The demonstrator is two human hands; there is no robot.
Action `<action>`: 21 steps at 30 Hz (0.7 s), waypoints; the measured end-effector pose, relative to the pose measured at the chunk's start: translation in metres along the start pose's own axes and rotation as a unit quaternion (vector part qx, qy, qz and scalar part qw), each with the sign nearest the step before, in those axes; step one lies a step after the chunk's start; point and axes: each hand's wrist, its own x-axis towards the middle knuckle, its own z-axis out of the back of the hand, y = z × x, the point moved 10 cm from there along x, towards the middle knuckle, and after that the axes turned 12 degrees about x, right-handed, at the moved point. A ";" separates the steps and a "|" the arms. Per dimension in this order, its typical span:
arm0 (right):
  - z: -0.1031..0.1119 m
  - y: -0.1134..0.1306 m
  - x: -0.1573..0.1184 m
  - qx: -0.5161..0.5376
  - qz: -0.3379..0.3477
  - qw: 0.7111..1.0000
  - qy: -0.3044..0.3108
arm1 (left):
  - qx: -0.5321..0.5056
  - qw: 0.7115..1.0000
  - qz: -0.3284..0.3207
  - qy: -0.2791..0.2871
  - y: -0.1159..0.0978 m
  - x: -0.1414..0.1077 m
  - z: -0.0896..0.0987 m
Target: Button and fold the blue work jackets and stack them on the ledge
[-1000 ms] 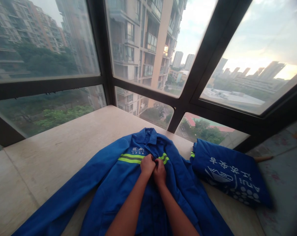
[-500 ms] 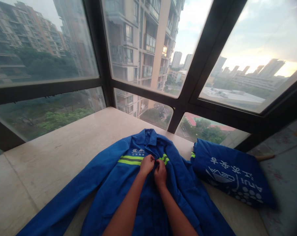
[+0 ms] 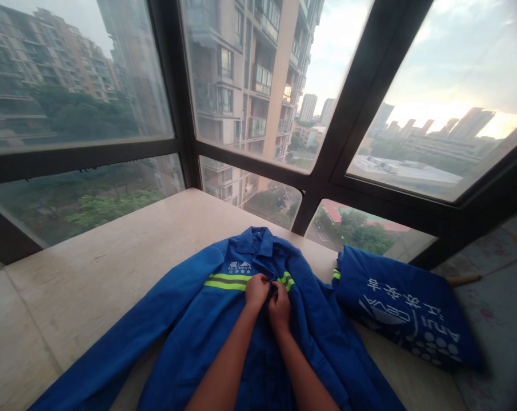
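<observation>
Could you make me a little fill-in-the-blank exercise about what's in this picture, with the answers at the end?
1. The spread-out jacket is ____ in colour.
2. From the person's side, the folded garment lies to the ____ of the jacket.
3. The lettering on the folded garment is ____.
4. Of the two pieces of clothing, the left hand and the right hand are both on the spread-out ____.

Missing words: blue; right; white; jacket.

Blue jacket (image 3: pixel 198 322) on a pale ledge (image 3: pixel 125 240)
It lies spread out, a folded, white-printed blue garment (image 3: pixel 406 305) close beside it.
</observation>
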 end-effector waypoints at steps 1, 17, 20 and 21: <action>0.000 0.000 0.000 0.000 0.001 1.000 0.001 | 0.010 1.000 -0.003 -0.007 -0.002 -0.001 0.002; 0.001 0.009 0.000 0.017 0.007 1.000 0.007 | -0.032 0.992 -0.109 -0.049 0.007 -0.014 0.004; 0.001 0.008 0.000 0.020 0.001 1.000 0.003 | -0.035 0.991 -0.118 -0.053 0.005 -0.017 0.004; 0.001 0.008 0.000 0.022 -0.001 1.000 0.004 | -0.037 0.991 -0.121 -0.050 0.004 -0.018 0.004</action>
